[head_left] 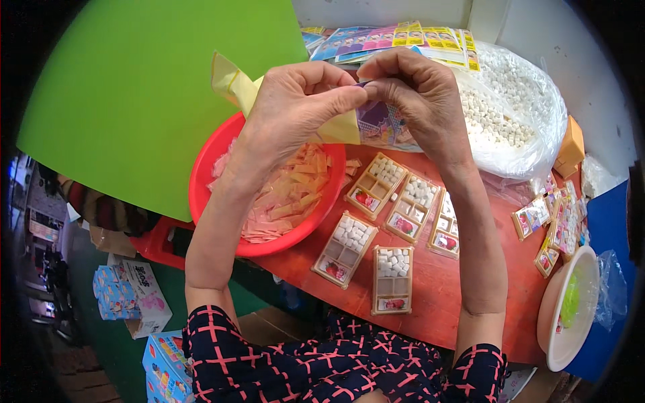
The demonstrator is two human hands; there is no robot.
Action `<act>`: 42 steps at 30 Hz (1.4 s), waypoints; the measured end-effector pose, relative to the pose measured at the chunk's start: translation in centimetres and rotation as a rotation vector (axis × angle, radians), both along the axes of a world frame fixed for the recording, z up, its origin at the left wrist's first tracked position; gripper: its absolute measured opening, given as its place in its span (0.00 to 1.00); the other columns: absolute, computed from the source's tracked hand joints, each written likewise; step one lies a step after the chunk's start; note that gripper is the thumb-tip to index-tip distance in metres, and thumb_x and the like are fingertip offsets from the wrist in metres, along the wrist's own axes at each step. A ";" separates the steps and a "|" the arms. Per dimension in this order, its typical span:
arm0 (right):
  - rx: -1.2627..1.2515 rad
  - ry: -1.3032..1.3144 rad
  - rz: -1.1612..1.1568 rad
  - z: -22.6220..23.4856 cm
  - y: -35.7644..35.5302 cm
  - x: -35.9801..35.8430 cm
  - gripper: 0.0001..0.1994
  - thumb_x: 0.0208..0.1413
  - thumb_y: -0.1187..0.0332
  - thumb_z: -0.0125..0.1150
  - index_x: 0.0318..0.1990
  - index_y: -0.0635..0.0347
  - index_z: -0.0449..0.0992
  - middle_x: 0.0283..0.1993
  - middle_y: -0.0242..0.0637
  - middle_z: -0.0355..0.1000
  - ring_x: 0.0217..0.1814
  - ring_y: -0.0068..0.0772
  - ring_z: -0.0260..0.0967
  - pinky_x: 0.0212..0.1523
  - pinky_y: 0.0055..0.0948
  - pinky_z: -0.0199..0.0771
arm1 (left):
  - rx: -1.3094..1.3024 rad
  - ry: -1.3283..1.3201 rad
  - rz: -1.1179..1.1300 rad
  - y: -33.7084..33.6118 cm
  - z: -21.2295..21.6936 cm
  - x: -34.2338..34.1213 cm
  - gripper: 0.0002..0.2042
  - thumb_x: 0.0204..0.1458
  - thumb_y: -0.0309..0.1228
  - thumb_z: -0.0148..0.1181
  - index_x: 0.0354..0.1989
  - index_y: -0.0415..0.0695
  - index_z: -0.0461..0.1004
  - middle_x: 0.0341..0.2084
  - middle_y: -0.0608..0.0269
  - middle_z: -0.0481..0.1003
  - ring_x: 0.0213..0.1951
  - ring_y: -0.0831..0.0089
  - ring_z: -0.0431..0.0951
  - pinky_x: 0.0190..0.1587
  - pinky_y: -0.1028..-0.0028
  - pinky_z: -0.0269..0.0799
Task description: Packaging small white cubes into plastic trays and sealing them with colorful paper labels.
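Note:
Both my hands are raised over the red table, pinching together at the top edge of a sticker sheet (379, 127). Its printed side is purple with small pictures; its pale yellow backing curls out past my left wrist. My left hand (295, 101) grips the sheet with thumb and forefinger. My right hand (420, 94) meets it there, thumb and fingers closed on the same edge. Whether a sticker is lifting is hidden by the fingertips. Below my hands lie several small compartment trays (342, 248), partly filled with white cube-like pieces, each with a strawberry picture at one end.
A red basin (199, 191) of pink and orange strips stands left of the trays. Printed sheets (356, 40) lie at the back, beside a big clear bag (510, 101) of white pieces. Filled packs (564, 221) and a pale bowl (545, 322) are at right. A green panel (154, 101) rises at left.

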State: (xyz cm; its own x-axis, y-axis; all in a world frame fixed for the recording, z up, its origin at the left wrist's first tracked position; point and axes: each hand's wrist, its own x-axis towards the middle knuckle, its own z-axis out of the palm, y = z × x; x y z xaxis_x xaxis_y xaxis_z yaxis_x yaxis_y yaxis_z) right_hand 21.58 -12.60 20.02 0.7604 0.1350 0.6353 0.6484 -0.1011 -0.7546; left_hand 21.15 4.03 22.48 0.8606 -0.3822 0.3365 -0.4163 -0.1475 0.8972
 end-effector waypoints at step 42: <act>0.048 0.027 -0.107 -1.5 -0.5 -0.1 0.08 0.44 0.80 0.57 0.35 0.66 0.72 0.30 0.31 0.71 0.33 0.16 0.68 0.36 0.17 0.69 | -0.029 0.076 -0.014 -0.1 -1.3 1.8 0.07 0.43 0.28 0.55 0.27 0.38 0.75 0.22 0.70 0.73 0.29 0.85 0.68 0.35 0.84 0.62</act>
State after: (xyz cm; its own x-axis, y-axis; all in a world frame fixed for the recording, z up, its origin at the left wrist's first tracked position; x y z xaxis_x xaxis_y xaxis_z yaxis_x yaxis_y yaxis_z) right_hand 21.44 -13.13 18.53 0.7856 0.0220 0.6183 0.6153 -0.1324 -0.7771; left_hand 22.98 3.96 21.16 0.8786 -0.3858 0.2815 -0.3486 -0.1152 0.9302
